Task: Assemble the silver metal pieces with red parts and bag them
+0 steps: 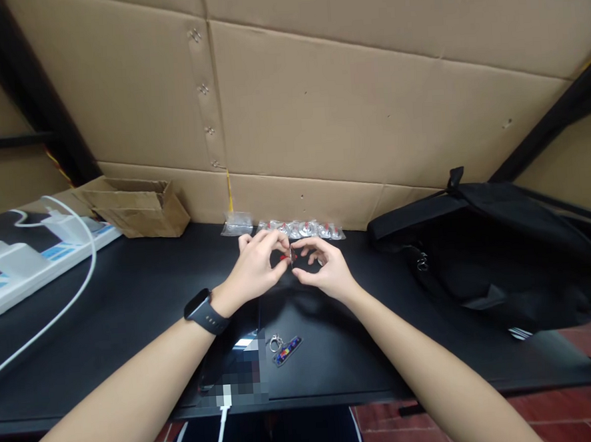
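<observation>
Over the middle of the black table, my left hand point(260, 262) and my right hand point(328, 265) pinch a small thin piece with red on it point(291, 256) between thumbs and fingers. It is turned edge-on, so its exact kind does not show. Below the hands a keychain point(287, 351) lies on the table, a blue and multicoloured bar with a silver ring. Just beyond my fingers, several small clear packets point(306, 229) with round silvery and red contents lie in a row. A flat clear plastic bag point(237, 224) is to their left.
A dark phone-like device point(229, 365), partly blurred, lies near the front edge with a white cable point(221, 433). At left are a white power strip point(72, 254) with plugs and an open cardboard box point(139, 207). A black bag point(502, 248) fills the right. Cardboard point(368, 96) walls the back.
</observation>
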`<state>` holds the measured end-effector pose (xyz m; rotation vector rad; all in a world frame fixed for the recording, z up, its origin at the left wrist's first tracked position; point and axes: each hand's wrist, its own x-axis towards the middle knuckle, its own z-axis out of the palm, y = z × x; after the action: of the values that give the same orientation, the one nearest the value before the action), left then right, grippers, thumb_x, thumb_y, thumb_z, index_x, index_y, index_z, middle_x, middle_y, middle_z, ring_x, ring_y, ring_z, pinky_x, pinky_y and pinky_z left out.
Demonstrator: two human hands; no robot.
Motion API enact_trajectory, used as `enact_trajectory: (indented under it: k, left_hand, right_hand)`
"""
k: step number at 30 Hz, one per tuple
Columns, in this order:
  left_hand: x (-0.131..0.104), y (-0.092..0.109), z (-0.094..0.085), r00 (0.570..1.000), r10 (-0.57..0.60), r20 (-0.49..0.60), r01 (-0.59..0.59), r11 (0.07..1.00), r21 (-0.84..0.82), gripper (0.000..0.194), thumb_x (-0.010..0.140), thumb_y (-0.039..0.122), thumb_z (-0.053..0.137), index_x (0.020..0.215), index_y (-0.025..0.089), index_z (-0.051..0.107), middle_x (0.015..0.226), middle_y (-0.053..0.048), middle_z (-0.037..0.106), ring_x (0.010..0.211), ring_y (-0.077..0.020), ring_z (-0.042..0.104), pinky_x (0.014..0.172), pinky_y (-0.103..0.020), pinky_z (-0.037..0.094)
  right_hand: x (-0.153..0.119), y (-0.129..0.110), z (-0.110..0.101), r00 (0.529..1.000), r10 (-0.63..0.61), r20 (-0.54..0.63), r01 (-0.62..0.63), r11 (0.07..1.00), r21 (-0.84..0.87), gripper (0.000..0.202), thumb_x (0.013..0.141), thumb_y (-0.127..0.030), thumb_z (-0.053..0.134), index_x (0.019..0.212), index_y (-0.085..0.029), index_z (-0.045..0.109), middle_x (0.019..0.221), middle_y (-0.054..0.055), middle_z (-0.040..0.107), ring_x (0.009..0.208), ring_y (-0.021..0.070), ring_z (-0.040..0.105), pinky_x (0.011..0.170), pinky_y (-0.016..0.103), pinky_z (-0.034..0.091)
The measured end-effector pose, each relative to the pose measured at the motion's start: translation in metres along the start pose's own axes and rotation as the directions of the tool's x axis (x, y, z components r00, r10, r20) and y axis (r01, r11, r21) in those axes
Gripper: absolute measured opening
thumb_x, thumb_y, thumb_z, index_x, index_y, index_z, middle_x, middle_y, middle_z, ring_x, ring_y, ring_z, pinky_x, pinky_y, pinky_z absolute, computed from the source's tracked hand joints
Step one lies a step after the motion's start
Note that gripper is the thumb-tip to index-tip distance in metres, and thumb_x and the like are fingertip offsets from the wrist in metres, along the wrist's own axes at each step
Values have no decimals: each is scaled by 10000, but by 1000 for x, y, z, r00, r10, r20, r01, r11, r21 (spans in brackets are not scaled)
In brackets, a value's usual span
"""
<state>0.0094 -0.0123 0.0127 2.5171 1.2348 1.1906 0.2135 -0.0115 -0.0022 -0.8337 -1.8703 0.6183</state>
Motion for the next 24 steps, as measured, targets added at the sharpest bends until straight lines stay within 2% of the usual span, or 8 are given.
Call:
enact_trajectory:
  k: [10, 15, 20, 24]
  left_hand:
    - [1, 1, 0, 1000, 19, -1, -19, 999, 26, 176, 845, 160, 592, 994, 242, 544, 1066, -26, 732, 1122, -256, 600, 905, -393, 279]
    - [0, -4, 2, 999, -23, -45, 22, 1000, -14, 293, 840, 186, 645, 1095, 248, 514, 1091, -17, 731, 1092, -244, 639, 902, -377, 266]
    - [0, -3, 7, 999, -39, -35, 38, 999, -26, 337, 846, 220, 678, 1127, 251, 494, 1005, -5, 750, 1080, -248, 652, 926, -393, 269]
    - [-3, -11, -1, 998, -52, 22, 50, 995, 84, 288, 874, 304, 650, 1136, 262, 537, 1089, -59, 706, 1105, -285, 620, 909, -415, 346]
  right_hand:
    - [-1, 1, 2, 1000, -14, -14, 13, 996, -86, 487, 716, -227, 787, 1189, -273, 683, 1130, 38, 727, 922, 194, 666, 729, 307, 535]
    - [1, 1, -5, 998, -12, 56, 15, 997, -69, 333, 782, -310, 791, 1102, -264, 709, 1113, 37, 745, 962, 206, 681, 760, 321, 531]
    - [2, 9, -5, 997, 36, 73, -32, 998, -55, 152, 919, -354, 650, 983, -239, 726, 1108, 59, 743, 966, 205, 689, 725, 312, 543]
    - [4, 13, -5, 997, 30, 78, -20, 991, -130, 89, 892, -293, 671, 871, -219, 718, 1124, 69, 718, 965, 198, 680, 695, 294, 526]
